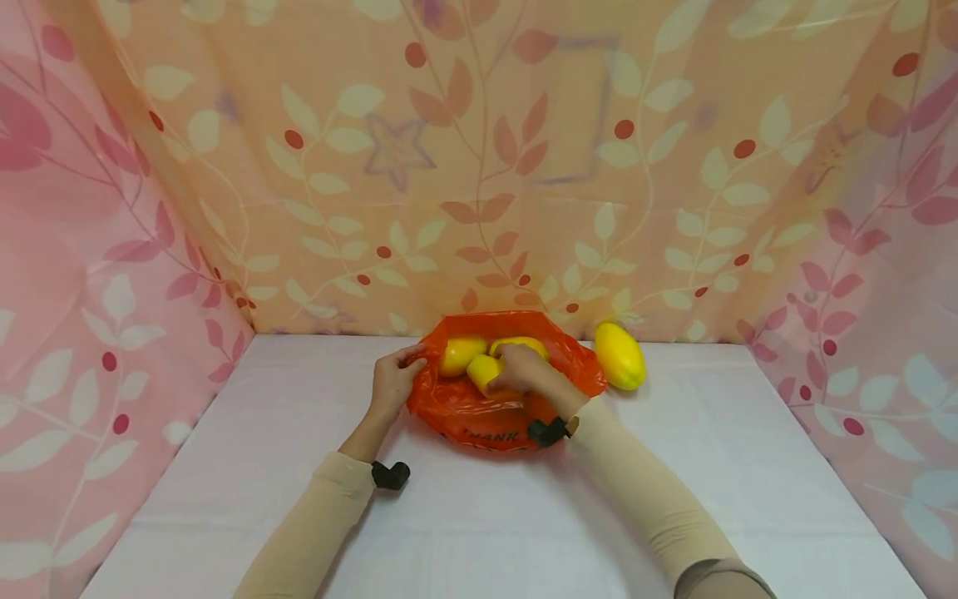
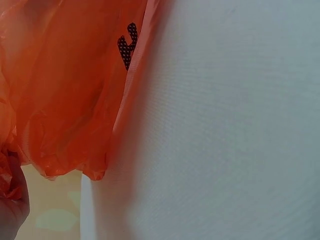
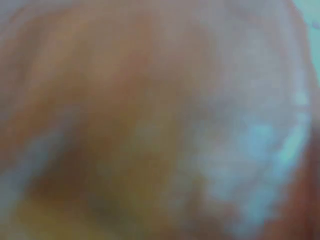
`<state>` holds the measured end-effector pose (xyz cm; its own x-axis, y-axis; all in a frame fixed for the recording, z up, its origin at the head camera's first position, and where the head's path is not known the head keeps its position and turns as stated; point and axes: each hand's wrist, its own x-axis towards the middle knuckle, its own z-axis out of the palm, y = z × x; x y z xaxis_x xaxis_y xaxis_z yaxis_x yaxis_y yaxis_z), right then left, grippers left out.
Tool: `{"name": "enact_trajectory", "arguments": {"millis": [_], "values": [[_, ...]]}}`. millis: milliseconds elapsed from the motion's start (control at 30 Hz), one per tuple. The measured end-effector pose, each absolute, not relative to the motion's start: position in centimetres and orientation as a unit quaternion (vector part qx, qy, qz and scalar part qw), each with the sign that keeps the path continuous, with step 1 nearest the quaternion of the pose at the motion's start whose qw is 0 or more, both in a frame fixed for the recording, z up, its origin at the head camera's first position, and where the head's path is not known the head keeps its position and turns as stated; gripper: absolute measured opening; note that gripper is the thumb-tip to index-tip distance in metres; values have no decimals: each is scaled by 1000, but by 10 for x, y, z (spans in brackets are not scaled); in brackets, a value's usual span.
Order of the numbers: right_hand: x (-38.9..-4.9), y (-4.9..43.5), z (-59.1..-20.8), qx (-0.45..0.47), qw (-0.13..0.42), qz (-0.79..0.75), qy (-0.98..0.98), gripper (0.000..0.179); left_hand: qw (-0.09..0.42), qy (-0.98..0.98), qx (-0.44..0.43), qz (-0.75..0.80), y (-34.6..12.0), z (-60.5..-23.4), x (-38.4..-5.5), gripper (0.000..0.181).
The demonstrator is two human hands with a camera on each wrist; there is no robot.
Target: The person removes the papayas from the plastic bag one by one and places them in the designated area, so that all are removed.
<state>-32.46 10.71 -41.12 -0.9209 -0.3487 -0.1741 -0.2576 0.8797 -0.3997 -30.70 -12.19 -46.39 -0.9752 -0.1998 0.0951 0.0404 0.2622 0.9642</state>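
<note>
An orange-red plastic bag (image 1: 456,420) with dark printed letters lies on the table, its mouth spread wide. My left hand (image 1: 392,383) pinches the bag's left rim between thumb and fingers; in the left wrist view, bunched film shows at that hand (image 2: 15,200). Inside the bag, my right hand (image 1: 527,368) grips a smooth yellow fruit (image 1: 483,372), perhaps a mango. Two more yellow fruits lie in the bag, one at the left (image 1: 460,356) and one behind the right hand, partly covered. The right wrist view is too blurred to make out.
Just right of the bag, another oval yellow fruit (image 1: 620,356) lies on the white table (image 1: 479,532). Patterned cloth (image 1: 479,166) with leaves and dots hangs behind the table and along both sides.
</note>
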Motion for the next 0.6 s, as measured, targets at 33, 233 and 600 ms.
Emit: {"name": "enact_trajectory", "arguments": {"millis": [33, 233, 600], "values": [[-324, 108, -408, -161, 120, -188, 961, 66, 98, -787, 51, -607, -122, -463, -306, 29], [-317, 116, -387, -157, 120, -221, 955, 65, 94, -786, 51, -609, -121, -461, -305, 29], [-306, 142, -357, -164, 87, -264, 947, 68, 91, -784, 52, -611, -122, -461, -303, 30]]}}
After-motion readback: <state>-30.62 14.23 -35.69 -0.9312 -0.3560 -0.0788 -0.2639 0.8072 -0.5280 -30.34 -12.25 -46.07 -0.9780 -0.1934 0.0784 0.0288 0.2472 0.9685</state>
